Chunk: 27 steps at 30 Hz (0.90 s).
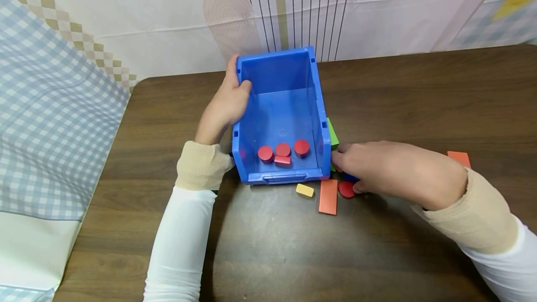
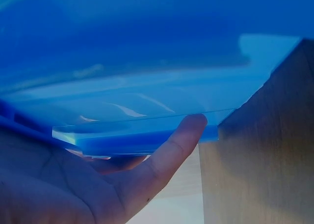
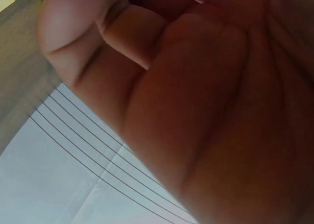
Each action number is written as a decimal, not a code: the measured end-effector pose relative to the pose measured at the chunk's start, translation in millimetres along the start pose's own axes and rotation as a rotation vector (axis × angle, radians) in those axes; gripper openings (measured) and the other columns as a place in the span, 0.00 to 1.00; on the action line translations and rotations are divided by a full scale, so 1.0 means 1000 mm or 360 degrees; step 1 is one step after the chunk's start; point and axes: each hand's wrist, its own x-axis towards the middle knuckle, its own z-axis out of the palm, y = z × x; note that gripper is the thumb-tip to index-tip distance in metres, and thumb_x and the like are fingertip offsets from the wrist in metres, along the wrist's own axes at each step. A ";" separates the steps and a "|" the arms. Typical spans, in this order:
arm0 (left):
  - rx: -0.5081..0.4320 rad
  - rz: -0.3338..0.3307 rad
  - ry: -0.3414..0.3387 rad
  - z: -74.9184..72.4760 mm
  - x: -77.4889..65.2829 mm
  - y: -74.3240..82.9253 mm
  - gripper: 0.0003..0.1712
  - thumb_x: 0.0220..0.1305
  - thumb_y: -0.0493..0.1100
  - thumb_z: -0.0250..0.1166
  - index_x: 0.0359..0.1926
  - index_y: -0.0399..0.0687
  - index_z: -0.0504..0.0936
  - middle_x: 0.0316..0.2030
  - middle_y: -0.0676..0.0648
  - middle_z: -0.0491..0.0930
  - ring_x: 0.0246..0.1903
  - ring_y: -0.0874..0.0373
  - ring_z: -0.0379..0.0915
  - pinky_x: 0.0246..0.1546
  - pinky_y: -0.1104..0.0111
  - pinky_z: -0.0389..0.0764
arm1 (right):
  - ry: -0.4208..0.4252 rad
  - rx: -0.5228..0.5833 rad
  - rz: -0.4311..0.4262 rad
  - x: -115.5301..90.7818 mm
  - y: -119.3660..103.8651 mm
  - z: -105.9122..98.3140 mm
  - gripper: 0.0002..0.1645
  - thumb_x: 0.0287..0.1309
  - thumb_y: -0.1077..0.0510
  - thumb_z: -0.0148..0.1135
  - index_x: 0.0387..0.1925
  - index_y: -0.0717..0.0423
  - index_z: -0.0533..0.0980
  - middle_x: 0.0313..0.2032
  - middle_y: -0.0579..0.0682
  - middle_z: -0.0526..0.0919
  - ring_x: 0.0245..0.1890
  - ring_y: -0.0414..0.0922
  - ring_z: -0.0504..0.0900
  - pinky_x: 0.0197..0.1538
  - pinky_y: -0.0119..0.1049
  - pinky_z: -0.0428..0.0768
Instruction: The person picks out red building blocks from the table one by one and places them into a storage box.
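Observation:
My left hand [image 1: 226, 101] grips the left wall of a blue plastic bin [image 1: 283, 106], its thumb over the rim. In the left wrist view the bin's blue side [image 2: 147, 42] fills the top, with a finger [image 2: 171, 150] against it. Inside the bin, near its front, lie several red pieces [image 1: 283, 149], mostly round. Beside the bin's front right corner, my right hand [image 1: 390, 169] reaches down with curled fingers among blocks. A green block [image 1: 333, 134], a blue block [image 1: 350, 177] and a red disc [image 1: 346, 189] show around it. Whether it holds one I cannot tell.
A yellow block [image 1: 305, 190] and a flat orange block [image 1: 328, 197] lie before the bin on the brown wooden table [image 1: 268, 255]. Another orange block [image 1: 459, 158] lies beyond the right wrist. A patterned cloth [image 1: 168, 17] hangs behind the table.

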 end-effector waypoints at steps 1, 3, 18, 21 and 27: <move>0.0002 -0.0005 0.0000 0.000 0.000 0.000 0.39 0.83 0.41 0.40 0.85 0.51 0.32 0.84 0.43 0.45 0.82 0.46 0.43 0.78 0.42 0.54 | 0.0007 -0.0001 -0.0008 0.001 0.000 0.000 0.19 0.63 0.57 0.75 0.51 0.55 0.77 0.37 0.49 0.77 0.35 0.46 0.76 0.36 0.40 0.78; 0.0007 -0.0010 -0.0001 0.000 0.000 0.000 0.39 0.83 0.41 0.40 0.85 0.51 0.32 0.84 0.43 0.45 0.83 0.46 0.43 0.78 0.43 0.53 | 0.0023 0.0003 -0.0020 0.002 0.000 0.001 0.20 0.63 0.57 0.75 0.53 0.54 0.77 0.38 0.48 0.77 0.36 0.46 0.76 0.37 0.40 0.79; 0.0028 -0.0003 -0.0012 0.001 0.002 0.000 0.39 0.83 0.40 0.40 0.85 0.50 0.32 0.84 0.43 0.44 0.83 0.46 0.43 0.78 0.42 0.53 | -0.0020 0.0197 -0.0119 0.012 0.006 -0.002 0.15 0.65 0.64 0.68 0.25 0.48 0.75 0.25 0.46 0.72 0.25 0.42 0.72 0.30 0.34 0.70; 0.0028 -0.0003 -0.0006 0.001 0.002 0.000 0.39 0.83 0.41 0.40 0.85 0.50 0.32 0.84 0.43 0.45 0.83 0.46 0.43 0.78 0.43 0.53 | -0.0022 0.0207 -0.0112 0.013 0.006 -0.003 0.18 0.65 0.66 0.66 0.21 0.49 0.73 0.20 0.46 0.69 0.22 0.41 0.70 0.29 0.34 0.68; 0.0026 -0.0013 0.0006 0.000 0.002 -0.002 0.39 0.83 0.41 0.40 0.85 0.51 0.33 0.84 0.43 0.45 0.83 0.47 0.43 0.79 0.45 0.52 | -0.0072 0.0118 -0.0053 0.018 0.004 -0.003 0.14 0.65 0.60 0.72 0.25 0.49 0.76 0.22 0.47 0.73 0.25 0.42 0.74 0.29 0.33 0.71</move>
